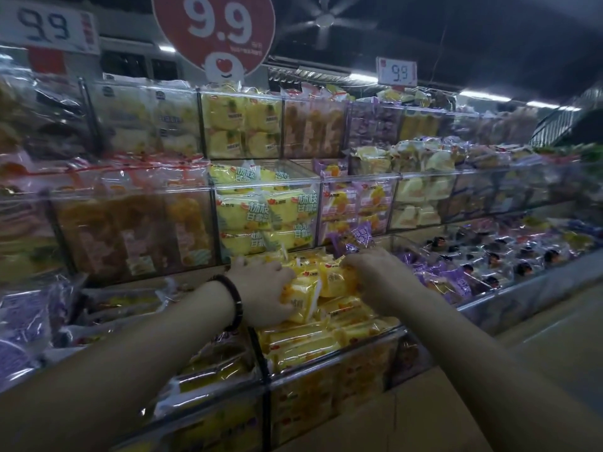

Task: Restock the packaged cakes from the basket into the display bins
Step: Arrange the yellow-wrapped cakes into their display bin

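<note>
Both my hands reach into a clear display bin (329, 368) on the lowest tier, filled with yellow packaged cakes (303, 344). My left hand (261, 288), with a dark bead bracelet on the wrist, grips a yellow cake pack (301, 296) at the top of the pile. My right hand (375, 275) curls over a neighbouring yellow pack (336, 278) just to the right. A purple pack (355, 238) sticks up behind my right hand. The basket is not in view.
Three tiers of clear bins run left to right: yellow-green packs (261, 210) directly above, orange ones (137, 230) to the left, purple packs (456, 282) to the right. Red 9.9 price signs (215, 31) hang overhead. The floor (554, 337) lies at the lower right.
</note>
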Demonstrator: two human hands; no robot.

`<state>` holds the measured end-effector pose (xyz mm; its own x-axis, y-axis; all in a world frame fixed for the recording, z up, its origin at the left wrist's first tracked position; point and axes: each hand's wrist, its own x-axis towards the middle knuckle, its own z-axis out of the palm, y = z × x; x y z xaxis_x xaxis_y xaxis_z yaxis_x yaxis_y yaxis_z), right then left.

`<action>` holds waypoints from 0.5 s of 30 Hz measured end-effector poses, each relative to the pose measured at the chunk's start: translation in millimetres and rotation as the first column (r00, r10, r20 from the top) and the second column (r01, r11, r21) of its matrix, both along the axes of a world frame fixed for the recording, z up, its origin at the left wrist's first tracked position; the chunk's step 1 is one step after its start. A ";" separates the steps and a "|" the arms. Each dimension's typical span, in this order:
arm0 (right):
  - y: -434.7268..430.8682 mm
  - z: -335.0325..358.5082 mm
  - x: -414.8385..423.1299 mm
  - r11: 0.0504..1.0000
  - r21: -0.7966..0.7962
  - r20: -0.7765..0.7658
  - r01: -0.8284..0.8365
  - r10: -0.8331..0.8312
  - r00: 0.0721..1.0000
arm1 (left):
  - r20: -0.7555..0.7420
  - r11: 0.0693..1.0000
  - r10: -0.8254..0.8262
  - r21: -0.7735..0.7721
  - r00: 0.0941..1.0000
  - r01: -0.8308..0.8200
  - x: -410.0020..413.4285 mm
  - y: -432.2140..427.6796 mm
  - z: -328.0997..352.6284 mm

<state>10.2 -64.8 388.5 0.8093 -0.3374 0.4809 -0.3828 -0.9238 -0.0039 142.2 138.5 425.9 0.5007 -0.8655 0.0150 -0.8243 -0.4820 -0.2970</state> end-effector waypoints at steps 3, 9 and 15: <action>2.2 -0.2 0.6 1.000 0.000 0.018 -0.007 0.007 1.000 | 0.130 0.999 0.044 -0.025 0.991 -0.041 -1.8 0.9 -5.8; 15.7 -1.3 13.4 0.987 0.105 0.053 -0.123 0.118 0.992 | 0.134 0.987 0.120 -0.122 0.984 -0.103 -2.3 -4.9 -13.0; 10.4 -9.0 13.8 0.962 0.250 -0.007 -0.107 0.112 0.994 | 0.139 0.978 0.157 -0.156 0.978 -0.135 -9.0 -9.4 -30.8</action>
